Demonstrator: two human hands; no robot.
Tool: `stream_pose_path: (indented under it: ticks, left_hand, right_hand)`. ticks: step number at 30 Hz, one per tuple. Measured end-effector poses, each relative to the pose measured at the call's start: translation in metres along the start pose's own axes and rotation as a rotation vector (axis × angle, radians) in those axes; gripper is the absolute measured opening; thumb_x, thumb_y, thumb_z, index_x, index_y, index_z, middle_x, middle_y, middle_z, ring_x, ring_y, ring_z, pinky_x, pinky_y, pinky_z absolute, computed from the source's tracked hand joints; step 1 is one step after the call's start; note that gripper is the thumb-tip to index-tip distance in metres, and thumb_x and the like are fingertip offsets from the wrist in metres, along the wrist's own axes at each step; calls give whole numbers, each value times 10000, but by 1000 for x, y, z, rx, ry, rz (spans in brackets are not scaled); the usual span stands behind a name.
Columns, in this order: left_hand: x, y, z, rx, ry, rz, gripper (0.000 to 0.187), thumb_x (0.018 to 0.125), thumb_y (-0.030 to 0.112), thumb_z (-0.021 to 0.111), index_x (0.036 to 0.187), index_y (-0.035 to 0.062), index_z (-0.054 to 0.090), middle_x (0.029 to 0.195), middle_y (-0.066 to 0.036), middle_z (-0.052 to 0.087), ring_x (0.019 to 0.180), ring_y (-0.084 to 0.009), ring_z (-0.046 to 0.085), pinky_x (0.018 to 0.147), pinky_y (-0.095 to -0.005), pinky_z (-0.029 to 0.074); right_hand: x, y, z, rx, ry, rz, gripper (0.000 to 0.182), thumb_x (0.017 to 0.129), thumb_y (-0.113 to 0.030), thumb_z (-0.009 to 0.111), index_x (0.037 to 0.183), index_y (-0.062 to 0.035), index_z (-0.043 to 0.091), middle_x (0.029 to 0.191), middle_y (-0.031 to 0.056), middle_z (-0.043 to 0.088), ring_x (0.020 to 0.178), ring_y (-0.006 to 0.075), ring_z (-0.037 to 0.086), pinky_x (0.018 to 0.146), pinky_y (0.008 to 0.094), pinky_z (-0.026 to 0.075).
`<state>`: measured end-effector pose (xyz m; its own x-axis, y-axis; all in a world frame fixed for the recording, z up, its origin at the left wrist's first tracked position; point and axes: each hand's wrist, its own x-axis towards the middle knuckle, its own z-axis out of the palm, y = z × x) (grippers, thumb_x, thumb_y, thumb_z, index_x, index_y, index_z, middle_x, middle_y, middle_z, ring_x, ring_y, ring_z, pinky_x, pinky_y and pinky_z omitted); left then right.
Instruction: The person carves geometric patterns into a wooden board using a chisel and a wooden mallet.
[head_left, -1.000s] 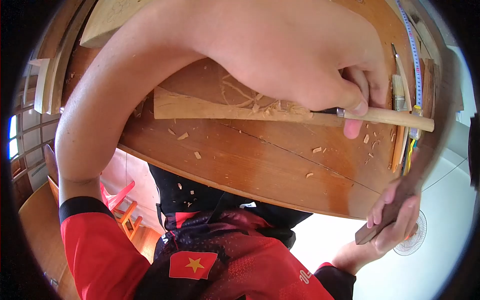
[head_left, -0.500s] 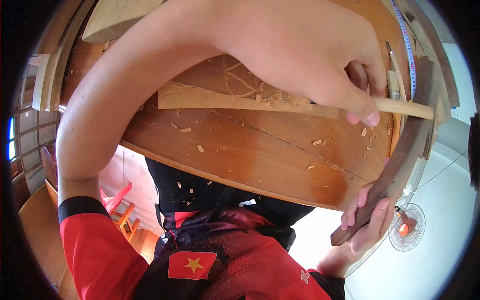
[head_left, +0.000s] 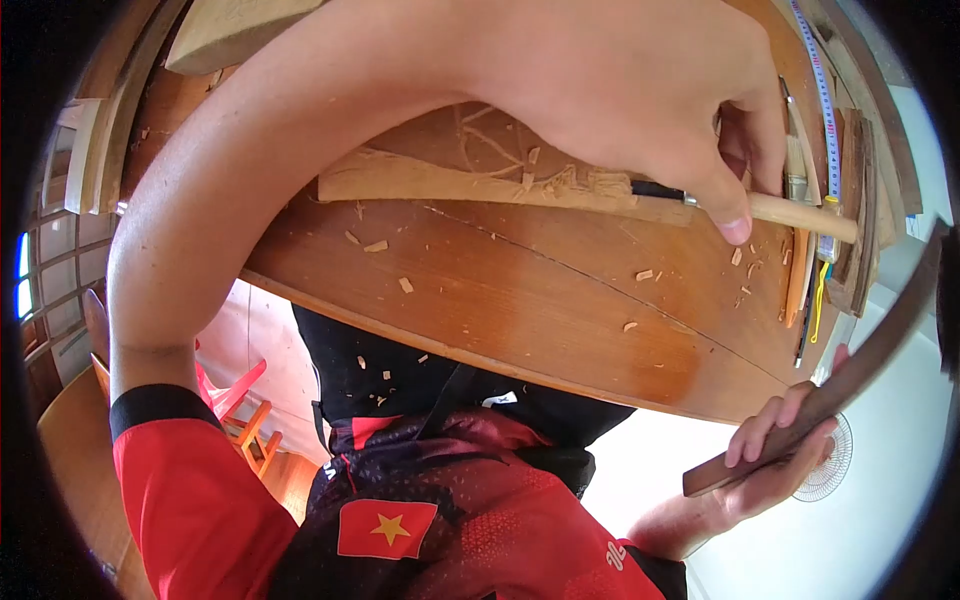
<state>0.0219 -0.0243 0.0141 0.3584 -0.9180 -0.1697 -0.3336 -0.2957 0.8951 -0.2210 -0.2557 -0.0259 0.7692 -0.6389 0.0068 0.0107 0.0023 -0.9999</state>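
My left hand [head_left: 640, 110] is closed around the pale wooden handle of a chisel [head_left: 800, 217], reaching across the table from the left. The dark blade points left, its tip against the carved, chipped end of a light wood piece [head_left: 430, 182] lying on the tabletop. My right hand [head_left: 775, 450] grips a dark, curved-looking wooden bar [head_left: 850, 385] near its lower end. The bar is raised beyond the table's right side, apart from the chisel handle's butt.
Wood chips [head_left: 376, 246] lie scattered over the brown table [head_left: 500, 290] and my lap. Along the right edge are a measuring tape [head_left: 828, 120], a brush [head_left: 796, 180] and stacked wood strips [head_left: 858, 200]. A thick wood block [head_left: 235, 35] sits at upper left.
The dark bar in my right hand has swung right, away from the chisel handle's end. My left hand has shifted slightly, and more of the chisel's dark blade shows.
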Motion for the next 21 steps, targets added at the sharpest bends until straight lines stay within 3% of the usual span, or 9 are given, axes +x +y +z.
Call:
stream_pose_path:
  ticks: [4, 5, 8, 10, 12, 15, 18, 20, 21]
  left_hand:
    - [-5, -28, 22, 303, 185, 278, 358, 990, 265, 648, 1201, -10, 734, 886, -182, 751, 849, -295, 726, 824, -373, 571]
    - [-2, -31, 20, 283, 168, 288, 357, 991, 267, 644, 1199, -7, 737, 869, -173, 750, 836, -292, 725, 812, -373, 570]
    - [5, 5, 4, 218, -37, -66, 360, 995, 281, 630, 1196, 5, 742, 814, -146, 745, 798, -277, 725, 774, -378, 568]
    - [6, 21, 0, 189, -119, -254, 362, 1001, 293, 616, 1194, 14, 744, 773, -130, 738, 768, -265, 722, 750, -382, 564]
    - [5, 21, 2, 179, -89, -266, 364, 1006, 303, 604, 1190, 23, 747, 743, -119, 731, 740, -258, 716, 731, -385, 560]
    - [3, 21, 4, 208, -50, -262, 367, 1008, 315, 599, 1185, 31, 750, 738, -114, 731, 731, -257, 713, 728, -384, 559]
    - [4, 21, 4, 258, -45, -220, 368, 1001, 316, 605, 1189, 36, 751, 755, -122, 736, 741, -264, 715, 734, -386, 560]
    - [4, 22, 1, 269, -101, -217, 371, 995, 318, 614, 1190, 35, 753, 795, -136, 745, 768, -272, 721, 746, -390, 561]
    - [1, 18, 3, 286, -81, -157, 370, 993, 318, 618, 1188, 34, 755, 806, -143, 746, 773, -276, 722, 749, -393, 560]
  right_hand:
    - [-21, 8, -6, -365, -175, 144, 664, 1131, -427, 331, 1599, 23, 189, 799, 77, 487, 433, 77, 402, 343, 194, 366]
    - [-16, 10, -15, -289, -100, 137, 669, 1125, -431, 349, 1592, 28, 212, 792, 75, 491, 427, 81, 398, 348, 198, 355]
    - [-10, 3, 1, -66, 45, 14, 662, 1110, -410, 395, 1567, 51, 265, 769, 90, 515, 412, 104, 401, 367, 209, 330]
    - [-24, 9, 5, -243, 84, 105, 623, 1114, -377, 386, 1558, 49, 288, 792, 84, 515, 421, 86, 394, 348, 209, 295]
    - [-30, 7, 11, -343, 69, 167, 594, 1125, -368, 362, 1556, 38, 310, 797, 74, 510, 426, 70, 382, 339, 202, 286]
    - [-20, 5, 9, -141, 144, 22, 587, 1121, -386, 385, 1511, 52, 382, 817, 90, 525, 392, 98, 396, 336, 205, 312]
    - [-32, 7, -3, -387, -109, 235, 651, 1116, -443, 393, 1561, 24, 303, 812, 44, 491, 440, 62, 405, 338, 220, 343]
    - [-22, 1, 8, -160, 126, 87, 631, 1118, -419, 408, 1551, 30, 316, 794, 71, 511, 415, 81, 407, 344, 227, 334]
    - [-18, 1, 4, -121, 91, 60, 643, 1120, -417, 406, 1569, 27, 288, 775, 75, 520, 417, 92, 424, 349, 235, 336]
